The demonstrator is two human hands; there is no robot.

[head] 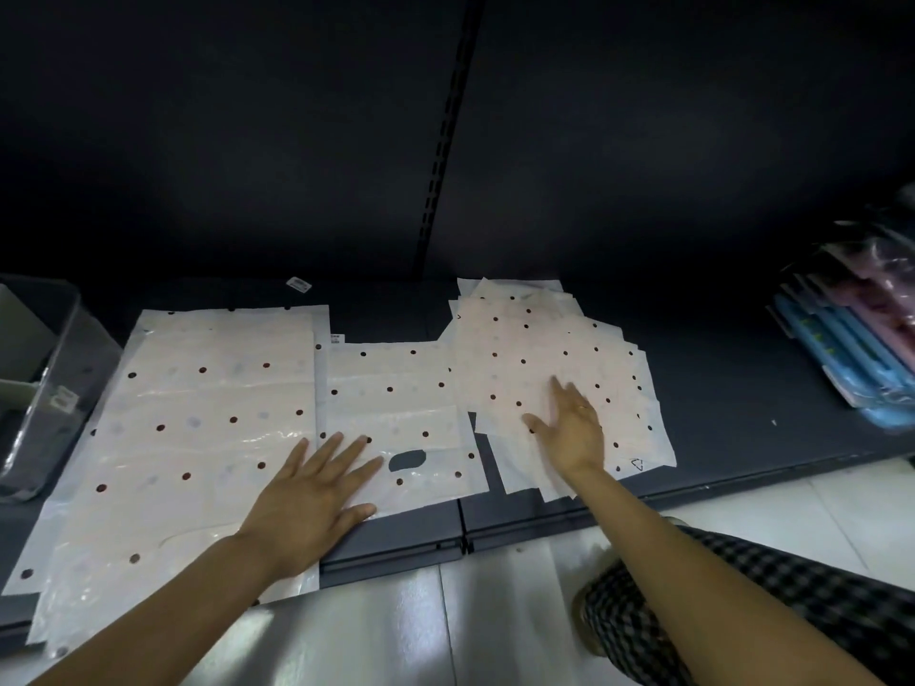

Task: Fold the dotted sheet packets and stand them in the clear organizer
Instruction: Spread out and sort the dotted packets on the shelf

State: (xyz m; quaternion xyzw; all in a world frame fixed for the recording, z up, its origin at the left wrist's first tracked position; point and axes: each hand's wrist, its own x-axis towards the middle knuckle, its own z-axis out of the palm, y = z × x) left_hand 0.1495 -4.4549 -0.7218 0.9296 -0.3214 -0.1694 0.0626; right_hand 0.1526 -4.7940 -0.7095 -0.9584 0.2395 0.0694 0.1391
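Observation:
Pale pink dotted sheet packets in clear plastic lie flat on a dark shelf. A large packet (198,428) spreads at the left, a smaller one (396,403) lies in the middle, and a fanned pile of several packets (534,358) sits at the right. My left hand (317,497) rests flat with fingers spread across the near edges of the large and middle packets. My right hand (569,428) lies flat, fingers apart, on the near part of the right pile. The clear organizer (44,388) stands at the far left edge, partly cut off.
The dark shelf (742,413) has a front edge near me, with white floor tiles below. Blue and pink wrapped packs (851,339) lean at the far right. A small label (299,284) lies at the shelf's back. My checkered knee (742,601) is at the lower right.

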